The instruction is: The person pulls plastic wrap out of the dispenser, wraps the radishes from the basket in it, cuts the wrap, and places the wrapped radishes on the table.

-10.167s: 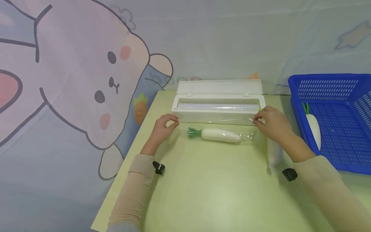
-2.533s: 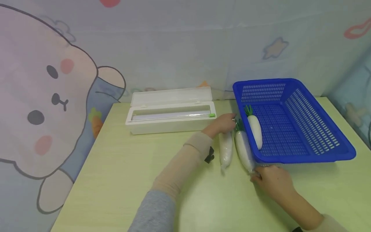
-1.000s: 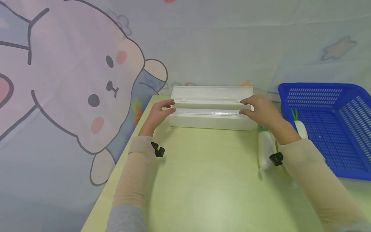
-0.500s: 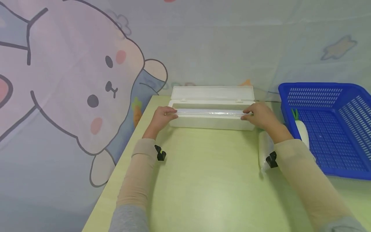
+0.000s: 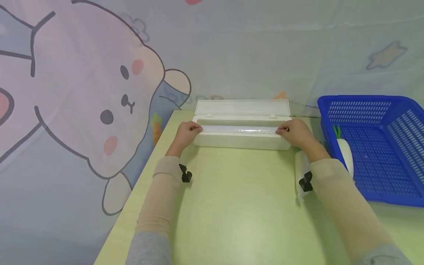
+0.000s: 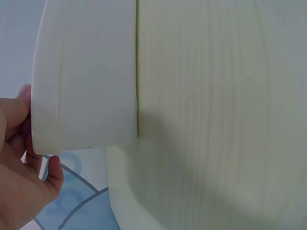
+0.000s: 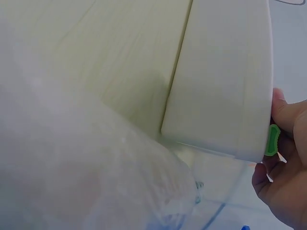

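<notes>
A white cling film dispenser box point(image 5: 241, 141) stands at the back of the table with its lid raised, the roll of cling film point(image 5: 238, 129) lying inside. My left hand point(image 5: 186, 134) pinches at the left end of the film along the box's front rim. At the right end, my right hand point(image 5: 296, 133) pinches in the same way, next to a green slider point(image 7: 272, 140) on the rim. The clear film between the fingertips hardly shows. A film-wrapped white radish point(image 5: 301, 167) lies below my right wrist, partly covered by it.
To the right stands a blue plastic basket point(image 5: 391, 198) with a bare white radish point(image 5: 346, 152) against its left wall. The pale table point(image 5: 238, 206) ends at the left along a printed cloth backdrop point(image 5: 66, 184), which also hangs behind the box.
Earlier, both hands laid a wrapped radish beside the basket, then went back to the dispenser. Over the last second, they have lowered to its front rim, and thumbs and fingers have come together.
</notes>
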{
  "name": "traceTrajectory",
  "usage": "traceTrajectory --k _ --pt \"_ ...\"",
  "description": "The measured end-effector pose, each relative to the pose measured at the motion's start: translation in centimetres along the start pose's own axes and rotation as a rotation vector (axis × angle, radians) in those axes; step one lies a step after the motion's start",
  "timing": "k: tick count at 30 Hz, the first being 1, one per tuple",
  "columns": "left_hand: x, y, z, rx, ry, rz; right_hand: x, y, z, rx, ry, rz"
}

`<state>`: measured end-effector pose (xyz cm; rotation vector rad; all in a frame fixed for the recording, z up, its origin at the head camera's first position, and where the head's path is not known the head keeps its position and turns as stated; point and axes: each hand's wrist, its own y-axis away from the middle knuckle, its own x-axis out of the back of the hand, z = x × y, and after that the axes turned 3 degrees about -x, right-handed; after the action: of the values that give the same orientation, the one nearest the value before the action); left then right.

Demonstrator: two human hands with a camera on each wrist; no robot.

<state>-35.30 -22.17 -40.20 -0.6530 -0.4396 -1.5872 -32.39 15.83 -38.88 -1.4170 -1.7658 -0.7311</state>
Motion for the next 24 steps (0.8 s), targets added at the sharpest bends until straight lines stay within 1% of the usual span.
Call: traceTrajectory --k 3,6,9,11,13,14,17,20,21,24 --pt "-0.1 -0.3 0.2 -0.004 -0.037 0.001 -0.1 -0.3 0.1 0.026 0.012 0.027" --pt "-0.3 -0.6 0.4 0.001 -0.050 0.017 -0.3 -0.5 0.2 0.039 0.008 0.056" --pt "-0.5 -1.0 0.6 0.026 -0.056 0.026 -0.5 -0.8 0.3 0.033 -0.007 0.084" --pt "-0.7 -1.2 0.7 0.036 -0.067 0.037 -0.7 -1.0 0.3 0.023 -0.032 0.102" --pt "-0.8 -1.4 0.8 0.036 -0.075 0.060 -0.9 -1.1 0.3 0.003 -0.075 0.104" --pt "-0.9 -1.5 0.9 0.033 -0.068 0.074 -0.9 -1.2 0.3 -0.010 -0.104 0.099" --pt "-1.1 -1.6 1.0 0.029 0.012 0.085 -1.2 -1.3 0.2 -0.070 -0.197 0.070" --pt "-1.3 -1.6 1.3 0.036 0.113 0.064 -1.2 -1.4 0.2 -0.125 -0.271 0.068" --pt "-1.3 -1.7 1.3 0.041 0.134 0.060 -1.1 -1.4 0.2 -0.129 -0.283 0.076" --pt "-1.2 -1.9 1.5 0.052 0.165 0.073 -0.9 -1.6 0.1 -0.121 -0.309 0.099"
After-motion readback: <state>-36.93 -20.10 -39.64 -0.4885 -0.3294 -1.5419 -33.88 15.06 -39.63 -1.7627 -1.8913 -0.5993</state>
